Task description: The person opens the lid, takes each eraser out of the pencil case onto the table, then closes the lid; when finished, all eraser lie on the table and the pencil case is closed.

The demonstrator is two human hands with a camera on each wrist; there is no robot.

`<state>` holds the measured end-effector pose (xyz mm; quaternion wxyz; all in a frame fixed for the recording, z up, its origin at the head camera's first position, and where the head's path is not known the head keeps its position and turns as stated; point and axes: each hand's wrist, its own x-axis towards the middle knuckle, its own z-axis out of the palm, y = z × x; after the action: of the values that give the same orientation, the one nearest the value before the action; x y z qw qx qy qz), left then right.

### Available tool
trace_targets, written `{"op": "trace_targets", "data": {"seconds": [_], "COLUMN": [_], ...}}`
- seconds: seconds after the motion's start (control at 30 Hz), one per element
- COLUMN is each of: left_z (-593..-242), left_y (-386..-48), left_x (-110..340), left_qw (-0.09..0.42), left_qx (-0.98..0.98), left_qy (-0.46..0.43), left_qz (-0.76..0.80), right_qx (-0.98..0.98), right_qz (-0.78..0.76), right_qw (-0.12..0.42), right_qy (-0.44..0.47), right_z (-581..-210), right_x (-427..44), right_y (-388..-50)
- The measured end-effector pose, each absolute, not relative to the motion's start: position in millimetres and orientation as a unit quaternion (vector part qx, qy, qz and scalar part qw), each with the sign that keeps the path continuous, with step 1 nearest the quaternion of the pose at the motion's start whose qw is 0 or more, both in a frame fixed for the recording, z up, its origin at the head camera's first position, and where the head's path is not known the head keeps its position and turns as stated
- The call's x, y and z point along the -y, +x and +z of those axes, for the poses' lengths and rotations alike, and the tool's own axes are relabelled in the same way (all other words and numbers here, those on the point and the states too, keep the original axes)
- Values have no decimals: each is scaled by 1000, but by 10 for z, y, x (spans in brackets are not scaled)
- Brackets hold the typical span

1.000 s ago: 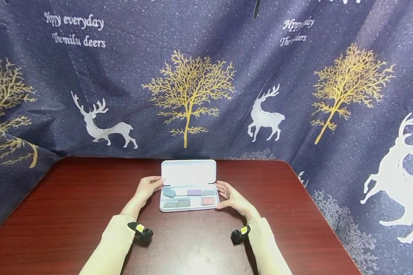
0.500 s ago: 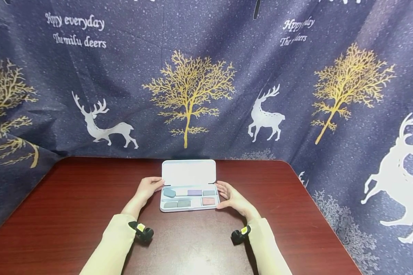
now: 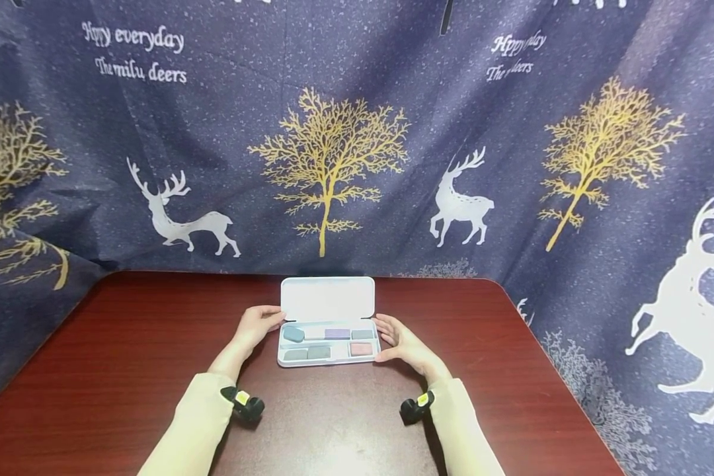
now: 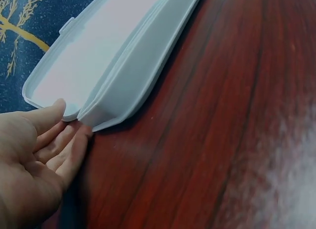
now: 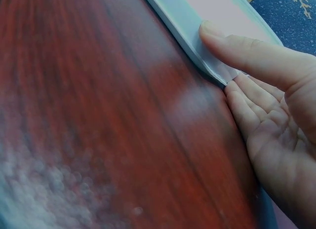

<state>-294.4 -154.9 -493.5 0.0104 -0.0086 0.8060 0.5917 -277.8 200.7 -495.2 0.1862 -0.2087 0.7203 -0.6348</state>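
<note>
A pale blue plastic pencil case [image 3: 340, 351] lies on the table, its lid [image 3: 327, 297] raised at the back. Several small blocks sit in its two rows, among them a teal one [image 3: 293, 334], a purple one [image 3: 336, 334] and a pink one [image 3: 360, 349]. My left hand [image 3: 254, 325] holds the left end near the hinge; in the left wrist view its thumb lies over the lid's corner. My right hand [image 3: 407, 345] grips the front right corner, thumb in front, fingers along the end. The right wrist view hides the blocks.
The dark red wooden table [image 3: 172, 311] extends all round the case. Behind it hangs a navy curtain [image 3: 357, 59] printed with deer and trees. Small black cameras [image 3: 249, 407] are strapped to both wrists over pale sleeves [image 3: 193, 416].
The head view has shifted very slightly. Both hands stay at the case's two ends, and the case keeps its place.
</note>
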Motion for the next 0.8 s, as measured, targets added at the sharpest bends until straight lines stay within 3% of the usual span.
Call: {"op": "trace_targets", "data": {"seconds": [0.27, 0.43, 0.63, 0.8], "left_z": [-4763, -4661, -4617, -4619], "left_y": [-2829, -2762, -2717, -2706], "left_x": [1587, 1529, 1453, 1406], "left_qw": [-83, -118, -102, -84], "left_qx": [-860, -877, -915, -924], "left_qy": [4, 56, 175, 221], "left_qz": [503, 462, 349, 299], "right_qx": [-722, -722, -722, -721], "right_qz": [-633, -634, -632, -634], "right_qw": [182, 179, 178, 179], "right_qy": [-212, -212, -215, -215], "right_z": [-4950, -4940, -4959, -4965], "right_x": [-1999, -2006, -2011, -2008], "right_y": [-2772, -2769, -2785, -2783]}}
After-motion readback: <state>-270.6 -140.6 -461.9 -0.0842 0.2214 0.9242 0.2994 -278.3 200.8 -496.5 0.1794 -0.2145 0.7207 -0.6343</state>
